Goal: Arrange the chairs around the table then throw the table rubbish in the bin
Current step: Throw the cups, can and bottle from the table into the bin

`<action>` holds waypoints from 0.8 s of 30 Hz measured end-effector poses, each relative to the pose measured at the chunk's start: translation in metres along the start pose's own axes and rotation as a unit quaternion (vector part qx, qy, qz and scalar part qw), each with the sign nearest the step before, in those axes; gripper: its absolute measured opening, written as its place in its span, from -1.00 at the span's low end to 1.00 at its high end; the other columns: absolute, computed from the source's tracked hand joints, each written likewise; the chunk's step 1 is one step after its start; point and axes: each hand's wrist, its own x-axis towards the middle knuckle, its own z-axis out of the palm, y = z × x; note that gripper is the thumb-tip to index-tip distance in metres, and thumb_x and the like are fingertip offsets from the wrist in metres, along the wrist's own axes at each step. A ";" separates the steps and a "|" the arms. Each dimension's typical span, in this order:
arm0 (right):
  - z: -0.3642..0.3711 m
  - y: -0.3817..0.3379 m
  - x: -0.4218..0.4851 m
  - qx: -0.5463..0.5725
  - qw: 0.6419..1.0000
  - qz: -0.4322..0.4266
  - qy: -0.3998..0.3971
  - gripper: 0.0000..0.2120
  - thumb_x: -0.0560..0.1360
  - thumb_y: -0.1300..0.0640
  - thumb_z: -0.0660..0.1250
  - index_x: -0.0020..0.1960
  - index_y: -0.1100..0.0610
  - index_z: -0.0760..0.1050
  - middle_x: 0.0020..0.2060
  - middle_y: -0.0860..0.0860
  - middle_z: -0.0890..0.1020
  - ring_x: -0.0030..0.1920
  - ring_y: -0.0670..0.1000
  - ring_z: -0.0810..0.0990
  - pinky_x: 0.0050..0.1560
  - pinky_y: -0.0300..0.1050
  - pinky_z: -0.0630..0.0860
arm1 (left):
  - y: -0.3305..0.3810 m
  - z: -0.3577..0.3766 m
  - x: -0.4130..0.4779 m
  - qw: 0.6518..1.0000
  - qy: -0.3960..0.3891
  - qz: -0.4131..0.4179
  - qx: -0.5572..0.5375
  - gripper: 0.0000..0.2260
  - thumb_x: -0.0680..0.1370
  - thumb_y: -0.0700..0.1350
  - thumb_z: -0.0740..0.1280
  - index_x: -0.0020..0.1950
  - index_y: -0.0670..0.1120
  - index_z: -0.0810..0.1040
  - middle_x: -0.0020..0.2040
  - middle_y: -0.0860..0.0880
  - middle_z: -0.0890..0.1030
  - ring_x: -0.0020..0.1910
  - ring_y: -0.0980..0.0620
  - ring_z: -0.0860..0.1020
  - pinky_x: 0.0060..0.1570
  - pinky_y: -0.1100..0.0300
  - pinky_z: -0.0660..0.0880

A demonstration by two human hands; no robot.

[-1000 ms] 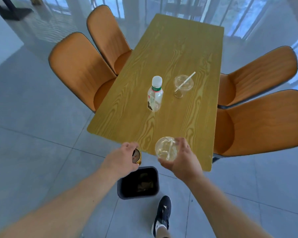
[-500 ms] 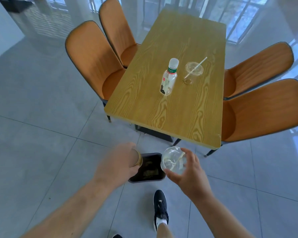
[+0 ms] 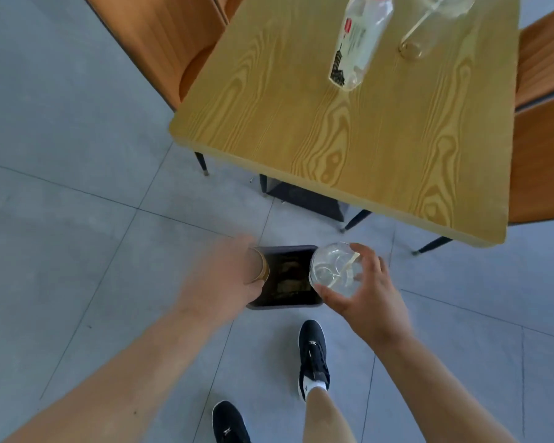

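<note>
Grey tiled floor carries a dark bin (image 3: pixel 285 276) before my feet. My left hand (image 3: pixel 219 284) grips a brown cup (image 3: pixel 259 269) at its rim; my right hand (image 3: pixel 370 294) clasps a clear plastic cup (image 3: pixel 333 269) above it. Bottle (image 3: pixel 360 43) remains on the worktop (image 3: pixel 349 129).

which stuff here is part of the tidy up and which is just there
Part of the job:
left hand holding a can
right hand holding a clear cup
bin
plastic bottle
lidded cup with straw
table
orange chairs

Just there:
black shoes
tiled floor
</note>
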 end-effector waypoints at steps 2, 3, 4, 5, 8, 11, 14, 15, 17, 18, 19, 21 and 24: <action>0.027 0.021 0.019 0.004 1.000 0.015 0.000 -0.15 0.24 -0.43 0.49 0.41 -0.30 0.19 0.22 -0.26 0.34 0.13 0.01 0.57 -0.08 0.04 0.57 | -0.013 0.027 0.017 1.000 -0.004 -0.001 0.006 -0.34 0.36 0.13 0.55 0.38 0.18 0.32 0.21 0.03 0.50 -0.05 -0.14 0.60 -0.21 0.08 0.46; 0.038 0.028 0.027 0.009 1.000 0.023 0.002 -0.13 0.23 -0.43 0.50 0.41 -0.30 0.19 0.23 -0.25 0.37 0.12 0.00 0.57 -0.07 0.04 0.58 | -0.017 0.037 0.024 1.000 -0.009 -0.009 0.012 -0.34 0.37 0.14 0.54 0.37 0.19 0.31 0.21 0.03 0.50 -0.06 -0.15 0.60 -0.23 0.08 0.45; 0.047 0.034 0.034 0.018 0.999 0.029 0.008 -0.12 0.22 -0.43 0.50 0.42 -0.28 0.19 0.26 -0.22 0.40 0.12 -0.01 0.57 -0.05 0.04 0.57 | -0.021 0.044 0.029 1.000 -0.012 -0.017 0.017 -0.35 0.37 0.15 0.54 0.36 0.20 0.29 0.22 0.04 0.49 -0.07 -0.15 0.60 -0.24 0.09 0.42; 0.055 0.039 0.038 0.027 0.999 0.033 0.013 -0.09 0.21 -0.43 0.51 0.43 -0.27 0.19 0.28 -0.18 0.44 0.12 -0.03 0.57 -0.02 0.03 0.56 | -0.024 0.049 0.032 0.999 -0.014 -0.024 0.018 -0.35 0.37 0.16 0.54 0.35 0.22 0.28 0.22 0.05 0.49 -0.08 -0.15 0.60 -0.25 0.09 0.40; 0.065 0.041 0.045 0.039 0.997 0.060 -0.010 -0.01 0.18 -0.47 0.48 0.47 -0.25 0.14 0.33 -0.12 0.47 0.12 -0.04 0.58 0.01 0.04 0.58 | -0.026 0.052 0.036 0.999 -0.020 -0.038 0.004 -0.34 0.35 0.19 0.54 0.32 0.26 0.26 0.22 0.09 0.49 -0.06 -0.13 0.60 -0.24 0.10 0.37; 0.054 0.032 0.043 0.015 0.996 0.081 -0.032 -0.04 0.20 -0.53 0.40 0.48 -0.24 0.14 0.33 -0.14 0.46 0.07 -0.04 0.62 -0.03 0.08 0.63 | -0.016 0.036 0.037 0.999 -0.031 -0.041 -0.007 -0.33 0.35 0.26 0.52 0.36 0.22 0.29 0.26 0.08 0.49 0.01 -0.14 0.60 -0.20 0.08 0.39; 0.016 0.005 0.032 0.021 0.997 0.067 -0.015 -0.22 0.27 -0.52 0.33 0.39 -0.30 0.21 0.27 -0.25 0.45 0.03 -0.20 0.58 -0.16 -0.06 0.59 | 0.008 -0.004 0.031 0.998 -0.039 -0.038 -0.016 -0.33 0.38 0.30 0.47 0.40 0.19 0.29 0.32 0.08 0.47 0.11 -0.10 0.58 -0.09 0.02 0.51; -0.003 -0.008 0.029 0.026 0.998 0.060 -0.002 -0.29 0.29 -0.52 0.32 0.36 -0.32 0.24 0.24 -0.29 0.45 0.02 -0.26 0.56 -0.19 -0.12 0.54 | 0.020 -0.022 0.029 0.998 -0.039 -0.034 -0.024 -0.34 0.38 0.31 0.44 0.40 0.20 0.29 0.34 0.10 0.46 0.12 -0.06 0.57 -0.07 0.03 0.51; -0.049 -0.042 0.029 0.033 0.998 0.037 0.039 -0.37 0.33 -0.50 0.30 0.31 -0.30 0.30 0.17 -0.34 0.45 0.04 -0.26 0.55 -0.16 -0.12 0.50 | 0.052 -0.065 0.028 0.998 -0.028 -0.017 -0.044 -0.36 0.38 0.35 0.39 0.40 0.24 0.28 0.33 0.15 0.44 0.05 0.02 0.57 -0.10 0.06 0.47; -0.076 -0.060 0.032 0.034 0.997 0.018 0.063 -0.39 0.35 -0.48 0.30 0.30 -0.25 0.33 0.15 -0.34 0.45 0.06 -0.21 0.56 -0.10 -0.09 0.50 | 0.071 -0.089 0.031 0.998 -0.019 -0.006 -0.054 -0.36 0.37 0.36 0.36 0.39 0.25 0.28 0.31 0.17 0.45 -0.01 0.04 0.57 -0.11 0.07 0.46; -0.104 -0.078 0.038 0.032 0.995 -0.007 0.089 -0.40 0.37 -0.45 0.31 0.31 -0.20 0.37 0.13 -0.32 0.46 0.09 -0.14 0.56 -0.03 -0.06 0.51 | 0.091 -0.113 0.039 0.998 -0.006 0.010 -0.062 -0.35 0.37 0.37 0.37 0.40 0.25 0.29 0.29 0.16 0.46 -0.04 0.04 0.57 -0.11 0.06 0.46; -0.162 -0.110 0.060 0.016 0.989 -0.054 0.134 -0.36 0.40 -0.42 0.31 0.35 -0.09 0.41 0.17 -0.24 0.48 0.17 -0.07 0.53 0.09 -0.04 0.50 | 0.133 -0.158 0.063 0.997 0.037 0.047 -0.056 -0.33 0.38 0.33 0.44 0.43 0.20 0.32 0.31 0.11 0.46 0.02 -0.01 0.57 -0.12 0.07 0.43; -0.238 -0.139 0.114 0.006 0.980 -0.096 0.174 -0.32 0.43 -0.41 0.33 0.40 -0.06 0.38 0.26 -0.13 0.50 0.27 -0.05 0.47 0.16 -0.08 0.44 | 0.194 -0.211 0.118 0.993 0.093 0.074 -0.026 -0.28 0.40 0.34 0.44 0.47 0.16 0.27 0.40 0.05 0.40 0.19 -0.07 0.54 -0.11 0.06 0.42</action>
